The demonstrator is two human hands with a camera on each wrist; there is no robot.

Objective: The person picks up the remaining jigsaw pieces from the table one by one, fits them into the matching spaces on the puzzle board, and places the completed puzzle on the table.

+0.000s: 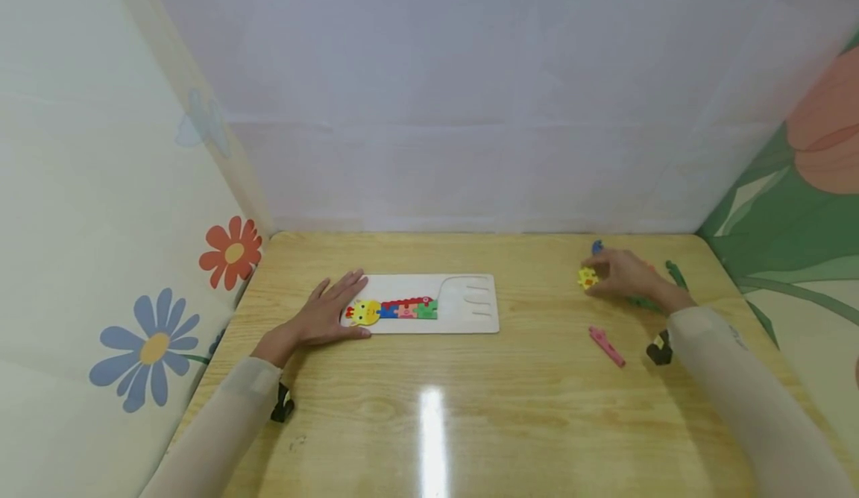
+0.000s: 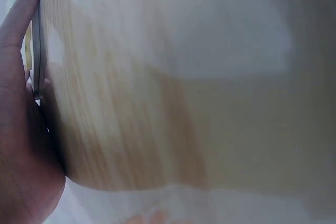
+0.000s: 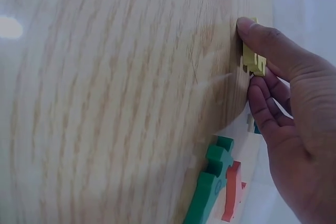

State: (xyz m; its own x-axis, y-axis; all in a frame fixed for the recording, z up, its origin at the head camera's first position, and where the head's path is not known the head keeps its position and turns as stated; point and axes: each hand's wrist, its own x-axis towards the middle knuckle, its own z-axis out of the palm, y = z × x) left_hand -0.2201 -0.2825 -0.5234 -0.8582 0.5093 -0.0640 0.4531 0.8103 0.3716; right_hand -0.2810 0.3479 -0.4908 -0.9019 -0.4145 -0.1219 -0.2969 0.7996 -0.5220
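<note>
A white puzzle board lies at the left of the table. Fitted in it are a yellow giraffe head and a neck of blue, pink and green pieces edged in red; the right part shows bare outlined recesses. My left hand rests at the board's left end, fingers spread along the top and thumb at the near edge. Over on the right, my right hand pinches a yellow puzzle piece between thumb and fingers; in the right wrist view the yellow piece stands on edge.
A pink piece lies nearer than the right hand. Behind that hand is a blue piece. A green piece and a red-orange piece lie under the wrist, and another green piece lies farther right. Cloth walls border the table.
</note>
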